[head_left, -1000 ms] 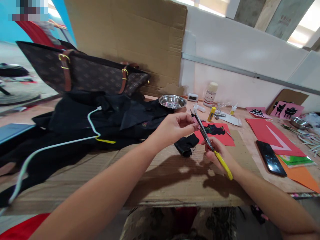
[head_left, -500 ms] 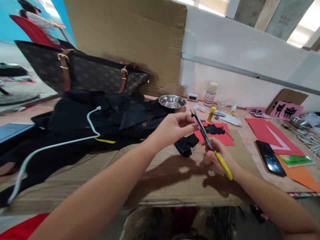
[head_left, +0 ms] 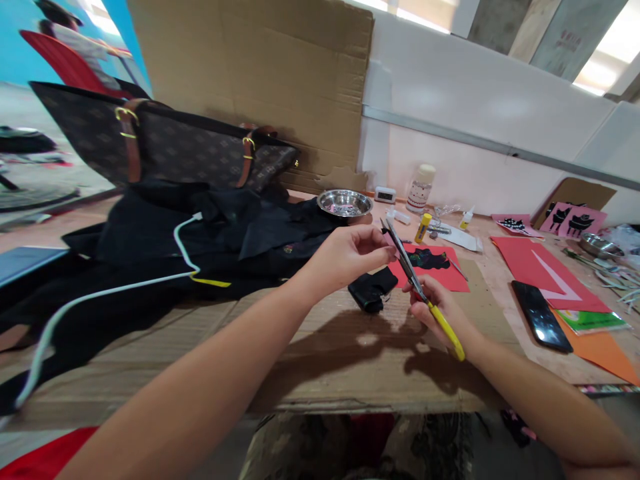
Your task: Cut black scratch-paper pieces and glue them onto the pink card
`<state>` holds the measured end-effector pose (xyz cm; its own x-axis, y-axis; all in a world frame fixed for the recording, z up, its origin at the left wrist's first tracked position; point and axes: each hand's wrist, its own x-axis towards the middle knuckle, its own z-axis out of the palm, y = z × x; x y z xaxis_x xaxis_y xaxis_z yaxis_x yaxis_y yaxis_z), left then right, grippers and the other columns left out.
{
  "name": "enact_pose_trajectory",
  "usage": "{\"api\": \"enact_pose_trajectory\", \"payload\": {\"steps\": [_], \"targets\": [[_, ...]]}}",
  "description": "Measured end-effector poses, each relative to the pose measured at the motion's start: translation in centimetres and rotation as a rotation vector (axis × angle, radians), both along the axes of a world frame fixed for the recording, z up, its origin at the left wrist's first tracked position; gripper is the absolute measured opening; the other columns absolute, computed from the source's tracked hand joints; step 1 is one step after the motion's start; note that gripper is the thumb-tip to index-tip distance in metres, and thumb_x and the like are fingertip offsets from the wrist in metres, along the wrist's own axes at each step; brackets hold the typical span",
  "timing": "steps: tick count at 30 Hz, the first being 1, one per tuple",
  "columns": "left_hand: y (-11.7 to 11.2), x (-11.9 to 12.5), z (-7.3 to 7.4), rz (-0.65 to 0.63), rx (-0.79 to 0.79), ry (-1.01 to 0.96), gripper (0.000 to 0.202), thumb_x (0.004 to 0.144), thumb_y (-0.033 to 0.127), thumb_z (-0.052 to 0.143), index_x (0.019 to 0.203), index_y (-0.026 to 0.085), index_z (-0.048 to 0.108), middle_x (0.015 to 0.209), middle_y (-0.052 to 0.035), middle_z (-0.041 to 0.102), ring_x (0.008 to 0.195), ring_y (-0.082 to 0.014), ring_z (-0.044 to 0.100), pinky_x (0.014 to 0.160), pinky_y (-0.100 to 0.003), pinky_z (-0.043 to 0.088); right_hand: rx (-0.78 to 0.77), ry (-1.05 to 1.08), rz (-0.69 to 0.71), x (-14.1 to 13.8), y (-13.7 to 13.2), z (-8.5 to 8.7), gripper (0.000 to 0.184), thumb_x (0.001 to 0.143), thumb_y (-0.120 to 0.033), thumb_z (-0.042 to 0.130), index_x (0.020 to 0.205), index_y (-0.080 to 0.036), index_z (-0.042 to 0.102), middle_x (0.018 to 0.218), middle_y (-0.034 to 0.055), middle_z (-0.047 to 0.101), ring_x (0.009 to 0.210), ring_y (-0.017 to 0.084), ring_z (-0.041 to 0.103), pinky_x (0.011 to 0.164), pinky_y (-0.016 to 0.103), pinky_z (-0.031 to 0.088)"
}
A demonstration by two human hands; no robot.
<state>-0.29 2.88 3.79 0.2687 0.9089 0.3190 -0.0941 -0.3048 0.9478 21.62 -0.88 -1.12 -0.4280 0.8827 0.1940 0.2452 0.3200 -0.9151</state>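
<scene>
A pair of scissors (head_left: 407,267) with yellow handles is in my right hand (head_left: 437,300), its blades pointing up and away from me. My left hand (head_left: 353,253) is pinched close beside the blades. A small dark and pinkish bit shows at its fingertips, too small to name. Under my hands lies a folded black cloth piece (head_left: 373,290). Just behind is a red paper sheet (head_left: 457,280) with a black cut-out shape (head_left: 427,259) on it.
Cardboard (head_left: 320,373) covers the near tabletop. Black fabric (head_left: 165,233) and a brown handbag (head_left: 190,143) fill the left. A metal bowl (head_left: 345,203), glue stick (head_left: 423,228) and bottle (head_left: 421,188) stand behind; a phone (head_left: 541,315) and coloured paper (head_left: 600,350) lie right.
</scene>
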Motion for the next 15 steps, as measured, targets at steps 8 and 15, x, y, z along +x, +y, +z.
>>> {"api": "enact_pose_trajectory", "payload": {"steps": [8,15], "targets": [[-0.37,-0.05,0.53,-0.006,0.030,0.028,0.027,0.074,0.041,0.081,0.081,0.017,0.073,0.083,-0.0019,0.075,0.079,-0.0152,0.069,0.085,-0.031,0.058,0.001,0.012,-0.045,-0.03,0.06,0.01,0.053,0.081,-0.066,0.072,0.103,-0.020,0.056,0.075,-0.0039,0.046,0.062,0.012,0.038,0.058,0.027,0.036],[-0.36,0.13,0.29,0.039,0.050,0.006,0.027,0.074,0.041,0.082,0.078,0.017,0.071,0.083,-0.0025,0.077,0.080,-0.0158,0.070,0.086,-0.031,0.058,0.024,-0.012,-0.045,0.02,0.14,-0.15,0.050,0.083,-0.064,0.071,0.103,-0.020,0.057,0.076,-0.0030,0.048,0.064,0.013,0.041,0.060,0.028,0.038]]}}
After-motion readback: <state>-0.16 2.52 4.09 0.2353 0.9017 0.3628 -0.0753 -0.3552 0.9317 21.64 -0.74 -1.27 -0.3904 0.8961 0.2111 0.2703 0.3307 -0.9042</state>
